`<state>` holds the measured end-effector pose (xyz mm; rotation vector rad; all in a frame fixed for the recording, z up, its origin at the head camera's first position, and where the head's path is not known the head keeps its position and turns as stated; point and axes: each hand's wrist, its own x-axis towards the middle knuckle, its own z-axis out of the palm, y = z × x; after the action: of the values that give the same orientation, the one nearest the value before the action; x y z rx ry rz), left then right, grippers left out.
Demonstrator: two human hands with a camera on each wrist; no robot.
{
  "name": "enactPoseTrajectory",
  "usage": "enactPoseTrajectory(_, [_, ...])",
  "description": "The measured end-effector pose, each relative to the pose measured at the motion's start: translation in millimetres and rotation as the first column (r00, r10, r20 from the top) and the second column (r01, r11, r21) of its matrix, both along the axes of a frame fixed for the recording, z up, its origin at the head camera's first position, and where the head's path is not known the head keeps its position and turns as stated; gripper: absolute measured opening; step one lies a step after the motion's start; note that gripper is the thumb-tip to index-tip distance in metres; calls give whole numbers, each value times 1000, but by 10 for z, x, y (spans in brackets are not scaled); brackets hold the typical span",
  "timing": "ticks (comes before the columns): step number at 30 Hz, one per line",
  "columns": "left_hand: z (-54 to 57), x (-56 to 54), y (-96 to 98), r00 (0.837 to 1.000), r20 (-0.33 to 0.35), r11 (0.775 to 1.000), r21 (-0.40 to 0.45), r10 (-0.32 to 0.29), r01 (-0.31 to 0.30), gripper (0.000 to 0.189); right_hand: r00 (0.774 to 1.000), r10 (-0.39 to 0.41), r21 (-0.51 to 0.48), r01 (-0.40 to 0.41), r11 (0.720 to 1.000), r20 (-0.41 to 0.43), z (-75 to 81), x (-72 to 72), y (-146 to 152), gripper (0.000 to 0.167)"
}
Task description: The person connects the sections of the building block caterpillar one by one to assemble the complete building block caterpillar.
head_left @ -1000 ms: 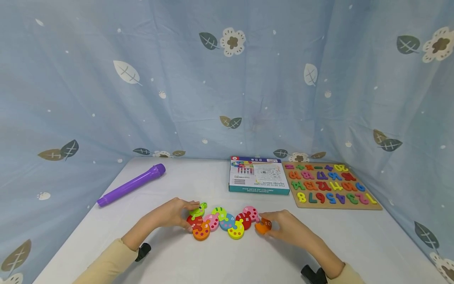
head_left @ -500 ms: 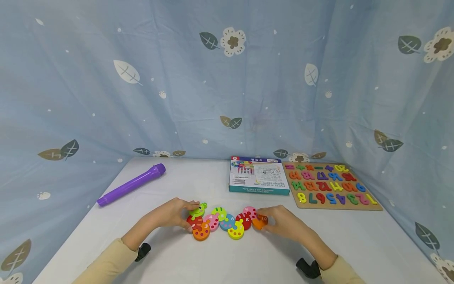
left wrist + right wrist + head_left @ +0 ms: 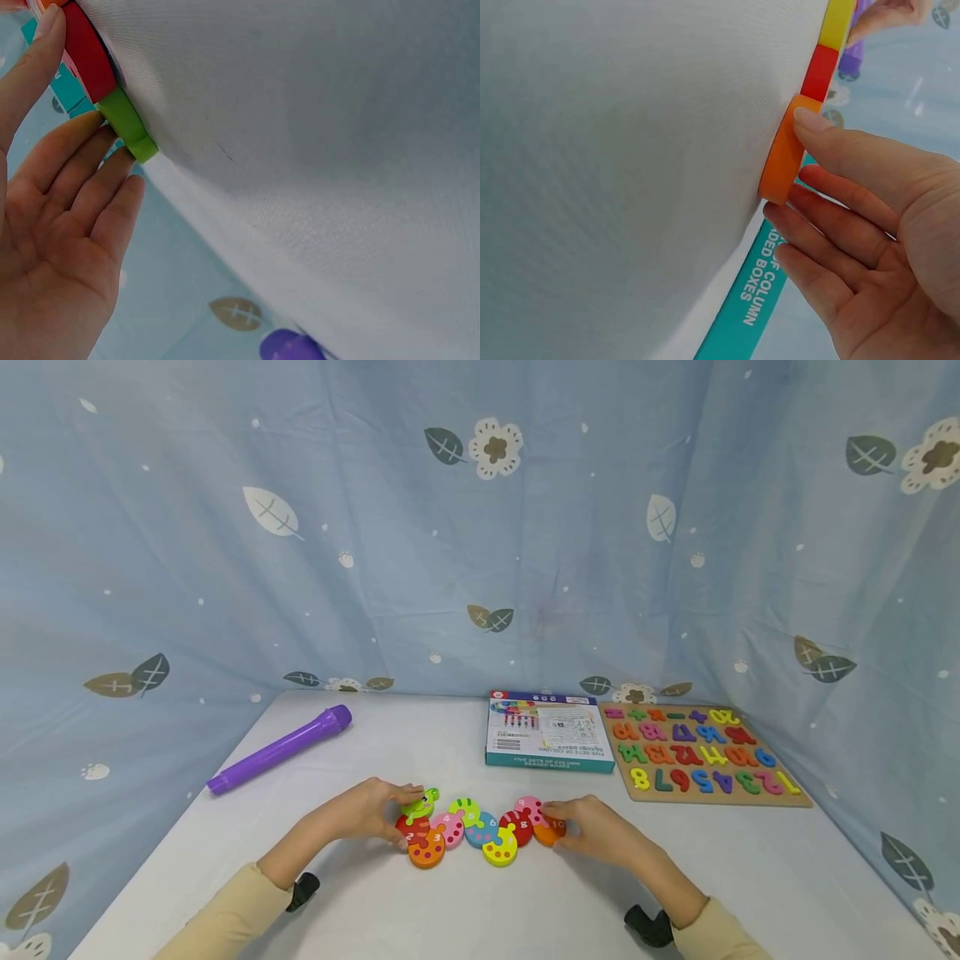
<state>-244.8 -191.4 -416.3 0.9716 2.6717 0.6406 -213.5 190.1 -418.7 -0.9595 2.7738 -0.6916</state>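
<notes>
My open left hand [image 3: 371, 810] steadies the caterpillar puzzle's green head [image 3: 418, 806]; my open right hand [image 3: 592, 831] presses the orange tail piece [image 3: 550, 832] into place.

One caterpillar puzzle [image 3: 480, 828] lies on the table [image 3: 465, 910]; about ten round pieces show, though the hands hide parts of the ends. Two hands are in view: left hand [image 3: 369, 810], right hand [image 3: 600, 832]. There is one purple tube [image 3: 279, 749], one box [image 3: 547, 741] and one number board [image 3: 701, 750].
</notes>
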Motion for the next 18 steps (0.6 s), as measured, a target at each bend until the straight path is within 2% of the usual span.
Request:
enactPoseTrajectory(10, [-8,-8,-12,1000,7,1000,1,-9,9,72,998,62,-3,-62,998,9,-2,-35,-55,50])
enactPoseTrajectory(18, [-55,-36,18,999,4,999,26,-34,34,72,999,45,-7,-45,999,18,-25,-8,-4,47])
